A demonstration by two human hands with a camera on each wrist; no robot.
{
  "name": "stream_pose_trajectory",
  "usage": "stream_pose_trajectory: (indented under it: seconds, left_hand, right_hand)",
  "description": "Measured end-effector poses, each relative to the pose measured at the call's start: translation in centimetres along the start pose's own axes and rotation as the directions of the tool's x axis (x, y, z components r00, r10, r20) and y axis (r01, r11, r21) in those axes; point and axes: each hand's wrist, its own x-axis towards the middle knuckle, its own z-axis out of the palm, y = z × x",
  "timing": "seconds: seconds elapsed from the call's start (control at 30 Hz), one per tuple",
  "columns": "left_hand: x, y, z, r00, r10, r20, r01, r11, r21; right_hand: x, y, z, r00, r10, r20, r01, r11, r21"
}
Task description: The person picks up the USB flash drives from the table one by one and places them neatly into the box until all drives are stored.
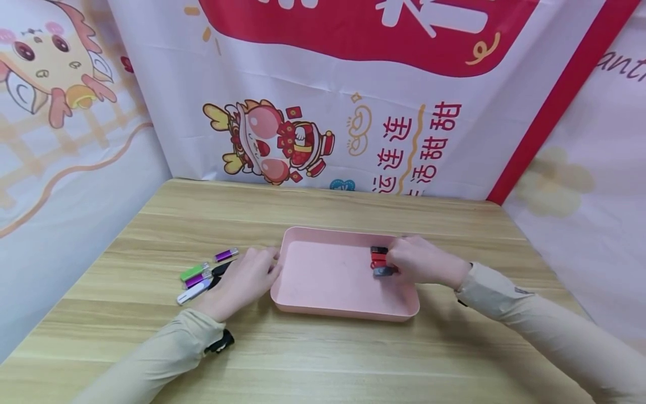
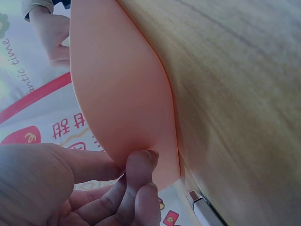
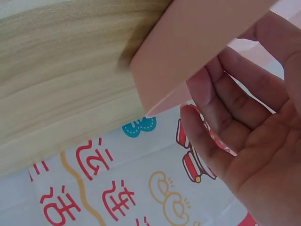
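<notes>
A shallow pink tray lies on the wooden table. My left hand is at its left end; in the left wrist view the thumb and fingers of that hand pinch the tray wall. My right hand reaches over the right end into the tray, fingers bent, beside a black USB stick, a red one and a grey one. In the right wrist view the tray wall hides the thumb and some fingertips of the right hand, so its hold cannot be seen.
Left of the tray lie several more USB sticks: a purple one, a green one, a white one, and dark ones partly behind the left hand. Printed cloth hangs behind the table and at both sides.
</notes>
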Motion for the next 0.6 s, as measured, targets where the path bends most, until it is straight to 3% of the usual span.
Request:
stream_pose_trajectory:
  seconds: [0.3, 0.6]
  left_hand:
    - [-0.05, 0.14, -0.09, 1.0, -0.017, 0.011, 0.017, 1.0, -0.008]
    - [-0.08, 0.15, -0.11, 1.0, -0.019, 0.016, 0.019, 1.0, -0.01]
  right_hand:
    - [0.32, -0.16, 0.62, 0.998, 0.036, 0.057, -0.031, 0.995, -0.092]
    - [0.59, -0.24, 0.86, 0.994, 0.086, 0.067, -0.08, 0.993, -0.081]
